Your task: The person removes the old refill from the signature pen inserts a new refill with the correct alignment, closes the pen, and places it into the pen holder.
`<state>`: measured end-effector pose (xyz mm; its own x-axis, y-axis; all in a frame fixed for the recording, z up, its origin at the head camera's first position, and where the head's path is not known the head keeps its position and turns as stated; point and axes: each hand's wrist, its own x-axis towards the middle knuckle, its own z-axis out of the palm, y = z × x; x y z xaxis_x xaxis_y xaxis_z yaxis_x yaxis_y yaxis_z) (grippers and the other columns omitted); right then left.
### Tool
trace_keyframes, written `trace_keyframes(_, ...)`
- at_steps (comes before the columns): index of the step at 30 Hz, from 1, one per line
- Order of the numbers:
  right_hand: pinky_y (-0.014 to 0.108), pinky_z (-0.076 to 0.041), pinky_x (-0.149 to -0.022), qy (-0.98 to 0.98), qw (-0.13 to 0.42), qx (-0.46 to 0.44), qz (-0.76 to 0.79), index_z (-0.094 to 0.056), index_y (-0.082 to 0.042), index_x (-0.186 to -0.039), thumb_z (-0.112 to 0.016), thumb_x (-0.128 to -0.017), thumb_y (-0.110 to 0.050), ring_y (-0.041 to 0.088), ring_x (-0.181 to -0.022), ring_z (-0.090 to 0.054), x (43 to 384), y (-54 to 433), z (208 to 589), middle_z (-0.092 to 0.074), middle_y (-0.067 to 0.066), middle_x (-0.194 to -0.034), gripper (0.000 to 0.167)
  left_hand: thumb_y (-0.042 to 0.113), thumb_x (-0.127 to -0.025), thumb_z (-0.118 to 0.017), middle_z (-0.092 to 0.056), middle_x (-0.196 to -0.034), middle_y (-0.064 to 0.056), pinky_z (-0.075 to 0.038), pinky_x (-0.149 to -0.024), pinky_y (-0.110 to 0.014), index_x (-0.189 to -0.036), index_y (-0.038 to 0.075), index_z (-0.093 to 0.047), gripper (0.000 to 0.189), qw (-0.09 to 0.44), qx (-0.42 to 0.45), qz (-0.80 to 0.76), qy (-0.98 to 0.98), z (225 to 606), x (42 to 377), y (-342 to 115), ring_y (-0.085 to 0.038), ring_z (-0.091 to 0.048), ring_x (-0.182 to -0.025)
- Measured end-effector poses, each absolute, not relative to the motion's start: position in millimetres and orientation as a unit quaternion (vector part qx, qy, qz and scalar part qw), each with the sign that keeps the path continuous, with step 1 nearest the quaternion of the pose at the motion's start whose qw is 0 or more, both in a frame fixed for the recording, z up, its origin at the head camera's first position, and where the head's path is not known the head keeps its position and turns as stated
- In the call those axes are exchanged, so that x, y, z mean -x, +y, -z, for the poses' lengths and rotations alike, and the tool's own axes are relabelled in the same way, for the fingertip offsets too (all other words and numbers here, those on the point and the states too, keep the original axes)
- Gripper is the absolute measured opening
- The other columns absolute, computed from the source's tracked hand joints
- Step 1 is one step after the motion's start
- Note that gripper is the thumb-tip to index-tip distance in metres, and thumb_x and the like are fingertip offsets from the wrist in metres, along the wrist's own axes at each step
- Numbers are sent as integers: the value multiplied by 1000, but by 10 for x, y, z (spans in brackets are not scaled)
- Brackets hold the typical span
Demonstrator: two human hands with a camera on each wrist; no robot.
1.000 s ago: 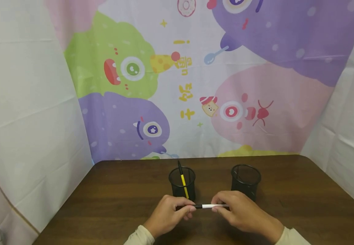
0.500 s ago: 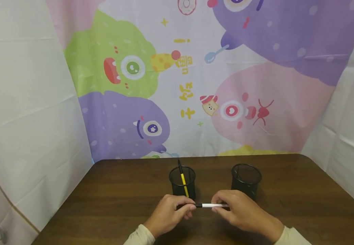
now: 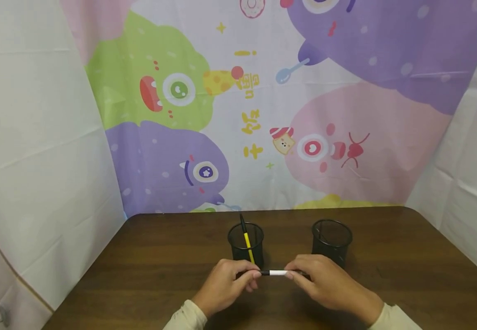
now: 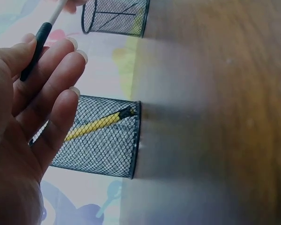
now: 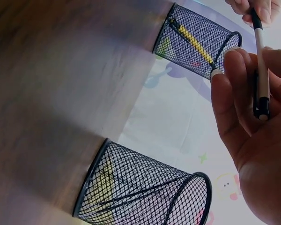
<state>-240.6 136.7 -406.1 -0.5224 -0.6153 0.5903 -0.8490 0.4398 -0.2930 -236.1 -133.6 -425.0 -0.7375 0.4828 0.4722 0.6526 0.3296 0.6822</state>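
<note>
A white pen with black ends (image 3: 278, 272) lies level between both hands, above the table in front of two mesh cups. My left hand (image 3: 224, 285) pinches its black grip end between thumb and index finger. At the other end my right hand (image 3: 327, 283) pinches the white barrel; the black clip and end cap of the pen (image 5: 262, 89) show in the right wrist view. Behind the left hand, a yellow and black pen (image 3: 246, 240) leans in the left black mesh pen cup (image 3: 238, 253). The right black mesh pen cup (image 3: 325, 247) stands behind the right hand.
The brown wooden table (image 3: 160, 256) reaches back to a cartoon-printed curtain (image 3: 259, 183). White cloth walls stand on the left (image 3: 44, 137) and right (image 3: 465, 174). Thin dark lines cross the right cup in the wrist views; what they are I cannot tell.
Both hands and the pen have risen very slightly in the head view, and slightly less of the white barrel shows between the fingers. The cups and the yellow pen stay in place.
</note>
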Motion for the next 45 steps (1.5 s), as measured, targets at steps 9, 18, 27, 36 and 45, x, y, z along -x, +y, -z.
trace_keyframes(9, 19, -46, -62, -823, 206, -445, -286, -70, -23, -98, -71, -95, -20, -4, -70, -49, 2407, 1360, 4047, -57, -21, -85, 4, 29, -99, -64, -70, -73, 9, -55, -59, -20, -97, 6, -75, 26, 84, 337, 450, -823, 4203, 2353, -1346, -1, -66, -64)
trace_keyframes(18, 21, -48, -63, -828, 195, -441, -287, -70, -22, -99, -67, -98, -22, -3, -72, -51, 2412, 1382, 4042, -59, -20, -87, 3, 29, -94, -73, -70, -97, 11, -53, -66, -21, -118, 17, -70, 27, 132, 337, 401, -841, 4219, 2337, -1318, 0, -62, -78)
trace_keyframes(27, 20, -47, -62, -826, 188, -442, -297, -69, -22, -98, -67, -99, -21, -3, -70, -50, 2419, 1376, 4043, -60, -17, -85, 3, 11, -88, -79, -67, -90, 12, -53, -67, -20, -101, 18, -69, 18, 171, 357, 407, -824, 4238, 2335, -1274, 1, -62, -77)
trace_keyframes(36, 20, -46, -62, -828, 184, -437, -298, -69, -23, -96, -68, -97, -20, -3, -69, -50, 2412, 1375, 4047, -59, -17, -83, 4, 14, -87, -80, -66, -82, 14, -51, -60, -16, -97, 17, -75, 12, 190, 352, 404, -823, 4247, 2346, -1287, 3, -58, -67)
trace_keyframes(45, 19, -45, -61, -824, 190, -443, -298, -69, -24, -97, -69, -97, -20, -3, -69, -50, 2412, 1380, 4062, -57, -20, -83, 4, 14, -88, -80, -68, -75, 12, -51, -54, -16, -97, 13, -76, 10, 180, 366, 443, -798, 4272, 2361, -1297, 5, -60, -62)
